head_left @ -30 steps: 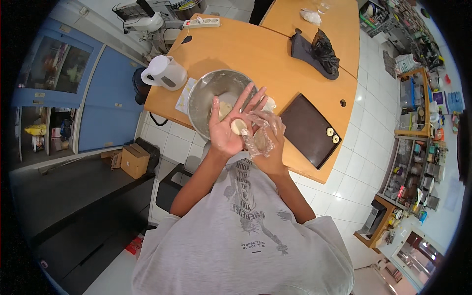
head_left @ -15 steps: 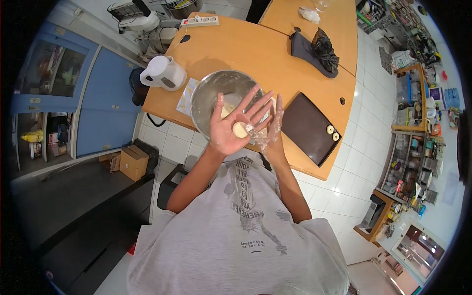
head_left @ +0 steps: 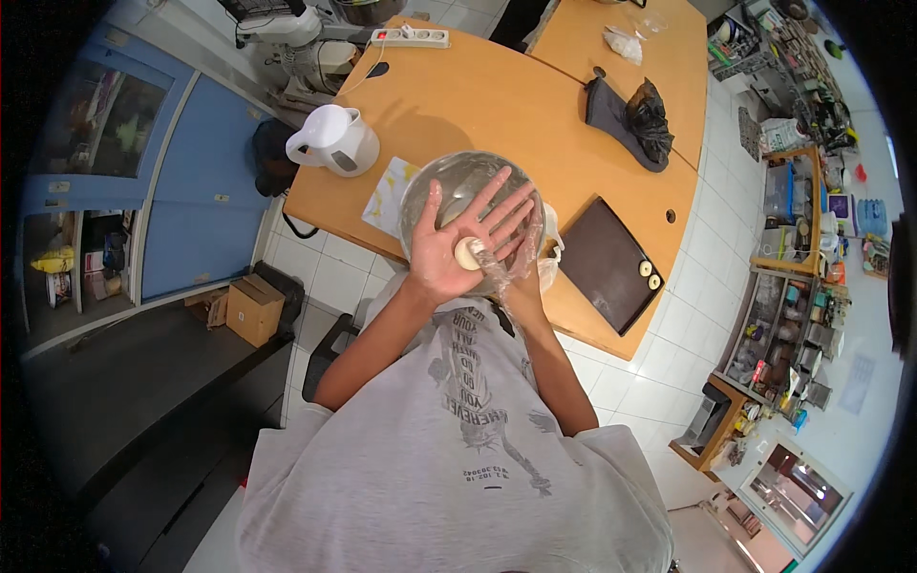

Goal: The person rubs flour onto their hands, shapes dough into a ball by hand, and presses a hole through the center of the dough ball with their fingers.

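Observation:
My left hand (head_left: 449, 253) is held palm up with its fingers spread. On its palm lies a small, pale, round piece of dough (head_left: 467, 253). My right hand (head_left: 521, 267), in a clear plastic glove, comes in from the right; a gloved digit presses on the dough's right side. The other gloved fingers stretch upward, partly hidden behind the left fingers. Under both hands stands a steel mixing bowl (head_left: 420, 191) with pale dough in it, mostly covered by the hands. To the right, a dark baking tray (head_left: 607, 258) carries two small dough rings (head_left: 650, 274) near its right edge.
A wooden table (head_left: 458, 105) bears a white electric kettle (head_left: 334, 140), a patterned sheet (head_left: 387, 196), a power strip (head_left: 411, 37), and a dark cloth (head_left: 611, 115) with a black plastic bag (head_left: 650, 124). Blue cabinets (head_left: 210, 191) stand left; loaded shelves (head_left: 774, 325) line the right.
The gloved digit has moved farther over the dough. My right fingers have shifted behind the left ones. The whole view has shifted slightly.

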Demonstrator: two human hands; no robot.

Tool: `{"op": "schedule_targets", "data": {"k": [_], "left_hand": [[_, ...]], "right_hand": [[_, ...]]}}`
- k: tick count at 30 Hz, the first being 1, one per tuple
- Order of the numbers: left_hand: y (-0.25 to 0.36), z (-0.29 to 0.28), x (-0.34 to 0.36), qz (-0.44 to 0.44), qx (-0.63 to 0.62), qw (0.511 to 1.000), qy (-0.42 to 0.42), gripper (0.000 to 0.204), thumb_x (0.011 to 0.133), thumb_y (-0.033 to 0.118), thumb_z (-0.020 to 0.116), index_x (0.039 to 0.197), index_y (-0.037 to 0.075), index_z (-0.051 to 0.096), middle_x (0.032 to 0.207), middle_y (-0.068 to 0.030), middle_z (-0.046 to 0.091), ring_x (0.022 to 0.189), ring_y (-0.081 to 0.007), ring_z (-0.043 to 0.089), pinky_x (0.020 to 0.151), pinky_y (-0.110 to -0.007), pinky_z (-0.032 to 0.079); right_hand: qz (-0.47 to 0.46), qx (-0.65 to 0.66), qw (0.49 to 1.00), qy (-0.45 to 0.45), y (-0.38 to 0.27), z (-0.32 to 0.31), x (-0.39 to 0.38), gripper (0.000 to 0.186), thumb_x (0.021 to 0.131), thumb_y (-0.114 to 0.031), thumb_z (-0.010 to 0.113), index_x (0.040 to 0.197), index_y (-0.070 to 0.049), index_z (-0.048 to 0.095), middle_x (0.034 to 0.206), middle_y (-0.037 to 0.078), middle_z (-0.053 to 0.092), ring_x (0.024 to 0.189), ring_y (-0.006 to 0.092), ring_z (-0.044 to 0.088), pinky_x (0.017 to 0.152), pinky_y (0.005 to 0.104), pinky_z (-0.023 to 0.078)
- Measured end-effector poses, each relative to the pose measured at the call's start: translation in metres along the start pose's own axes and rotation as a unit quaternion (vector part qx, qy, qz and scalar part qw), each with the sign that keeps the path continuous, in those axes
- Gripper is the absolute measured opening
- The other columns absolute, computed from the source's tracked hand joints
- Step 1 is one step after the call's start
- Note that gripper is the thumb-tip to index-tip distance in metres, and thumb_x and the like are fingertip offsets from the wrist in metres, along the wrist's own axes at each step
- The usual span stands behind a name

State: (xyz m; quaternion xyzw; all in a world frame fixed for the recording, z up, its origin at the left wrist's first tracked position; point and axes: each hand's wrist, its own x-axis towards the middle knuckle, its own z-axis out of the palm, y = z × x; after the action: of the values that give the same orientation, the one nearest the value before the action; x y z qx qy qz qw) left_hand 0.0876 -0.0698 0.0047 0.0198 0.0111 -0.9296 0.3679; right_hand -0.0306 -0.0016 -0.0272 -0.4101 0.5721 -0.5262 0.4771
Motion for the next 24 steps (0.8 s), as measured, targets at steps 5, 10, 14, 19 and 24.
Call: {"op": "schedule_targets", "data": {"k": [5,10,14,19,24], "left_hand": [[0.022,0.001,0.002,0.004,0.008,1.0,-0.001,0.091,0.1,0.077,0.024,0.167,0.016,0.016,0.172,-0.0168,0.015,0.159,-0.0288,0.016,0.129,-0.049,0.019],[0.038,0.003,0.004,-0.01,0.019,1.0,0.008,0.091,0.1,0.078,0.022,0.167,0.016,0.016,0.172,-0.0162,0.017,0.159,-0.0282,0.016,0.129,-0.047,0.02],[0.053,0.0,0.006,-0.027,0.048,0.998,0.009,0.092,0.099,0.078,0.019,0.167,0.016,0.018,0.172,-0.0157,0.018,0.159,-0.028,0.016,0.129,-0.046,0.019],[0.069,-0.007,0.007,-0.058,0.004,0.998,0.017,0.091,0.1,0.077,0.019,0.167,0.016,0.019,0.171,-0.0152,0.019,0.159,-0.0281,0.017,0.13,-0.046,0.017],[0.08,-0.009,0.007,-0.073,-0.014,0.997,0.024,0.091,0.1,0.077,0.021,0.166,0.015,0.019,0.171,-0.0159,0.019,0.159,-0.0291,0.017,0.13,-0.045,0.017]], "right_hand": [[-0.019,0.046,0.999,0.022,-0.015,0.02,0.011,0.125,0.082,-0.024,0.087,0.164,-0.002,-0.004,0.169,0.024,0.007,0.158,0.038,0.009,0.127,0.0508,0.018],[-0.063,-0.126,0.989,0.046,-0.008,0.037,0.017,0.127,0.08,-0.026,0.089,0.164,-0.001,-0.003,0.17,0.024,0.006,0.158,0.0395,0.01,0.127,0.052,0.017],[-0.067,-0.141,0.986,0.058,0.012,0.048,0.022,0.127,0.081,-0.029,0.088,0.164,-0.001,-0.003,0.17,0.025,0.004,0.158,0.0404,0.01,0.127,0.0511,0.018],[-0.041,-0.131,0.987,0.078,0.01,0.063,0.026,0.124,0.083,-0.029,0.086,0.164,-0.001,-0.003,0.171,0.024,0.002,0.158,0.0398,0.012,0.127,0.0496,0.019],[-0.032,-0.134,0.984,0.114,0.002,0.072,0.028,0.118,0.086,-0.023,0.083,0.165,-0.004,-0.002,0.171,0.022,0.003,0.158,0.0379,0.014,0.127,0.0497,0.02]]}}
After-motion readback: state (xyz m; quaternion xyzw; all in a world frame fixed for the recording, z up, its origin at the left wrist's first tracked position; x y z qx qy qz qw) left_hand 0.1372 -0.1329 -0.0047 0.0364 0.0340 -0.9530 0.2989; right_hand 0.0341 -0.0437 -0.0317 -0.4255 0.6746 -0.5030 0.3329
